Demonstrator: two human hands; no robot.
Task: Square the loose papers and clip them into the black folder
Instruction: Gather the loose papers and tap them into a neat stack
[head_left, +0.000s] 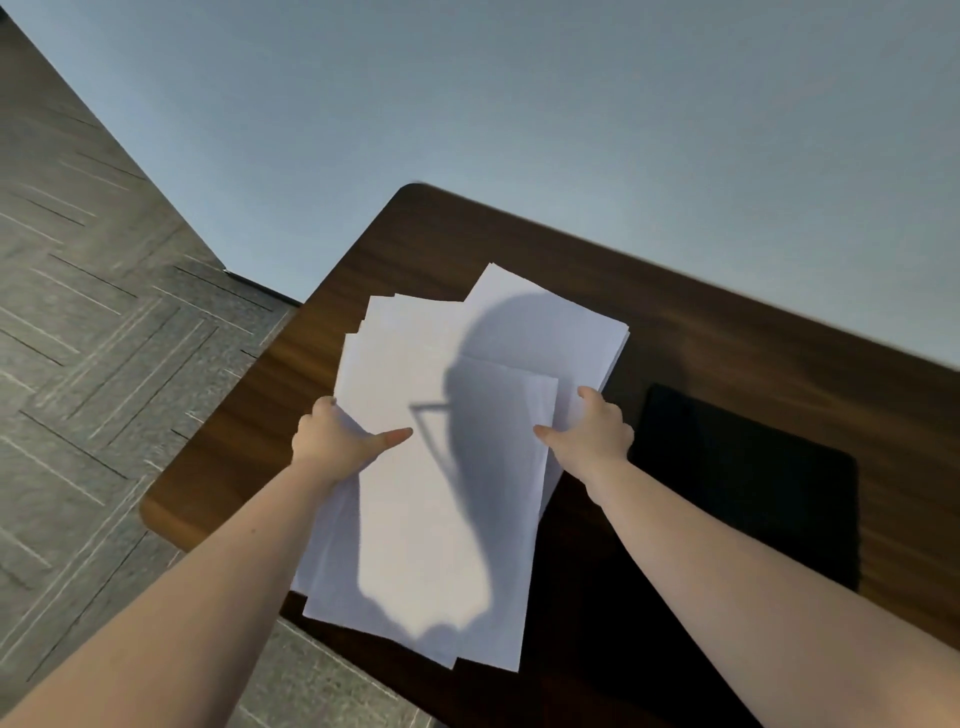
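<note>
My left hand (332, 441) pinches the left edge of the loose papers (441, 467), thumb on top and fingers hidden beneath. The sheets are fanned and crooked — corners stick out at the far end and the near end — so squaring has barely begun. My right hand (592, 436) grips the right edge the same way, thumb on top. Just beside it, the black folder (748, 488) lies on the brown table (415, 244), untouched — I can't tell where its clip is.
</note>
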